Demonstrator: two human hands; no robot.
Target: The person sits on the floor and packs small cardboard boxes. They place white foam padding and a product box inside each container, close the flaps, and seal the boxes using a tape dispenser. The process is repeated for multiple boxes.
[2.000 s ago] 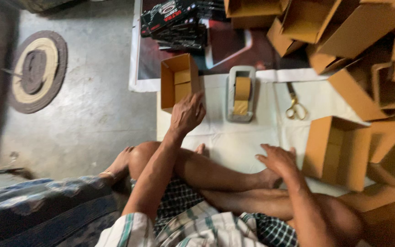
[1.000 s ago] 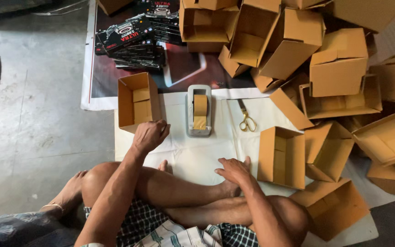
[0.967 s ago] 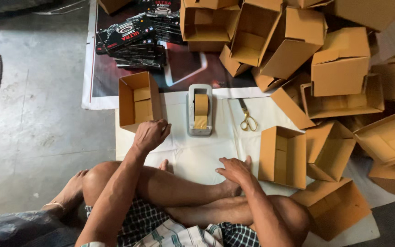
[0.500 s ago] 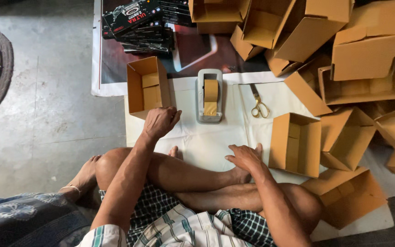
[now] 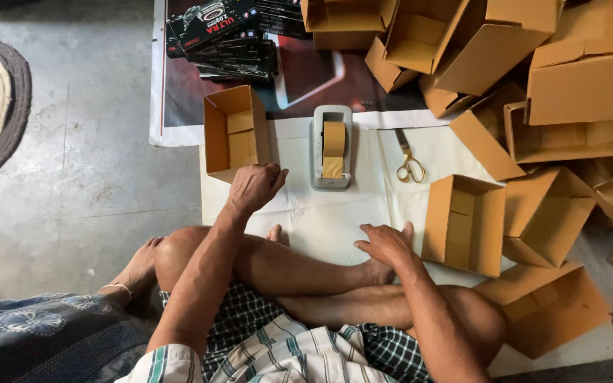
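I note my left hand [image 5: 253, 187] now hangs loosely curled and holding nothing, just below the near edge of the open brown box [image 5: 235, 132], its reach unchanged over two seconds while the view drifted. My right hand [image 5: 386, 243] rests flat and slack on the white sheet [image 5: 335, 220], a second open box [image 5: 465, 224] at its 3 o'clock. From the first box: grey tape dispenser [image 5: 332, 147] at 3 o'clock, scissors [image 5: 409, 161] beyond, black printed packs [image 5: 225, 35] at 12, heaped cartons [image 5: 533, 71] at 2.
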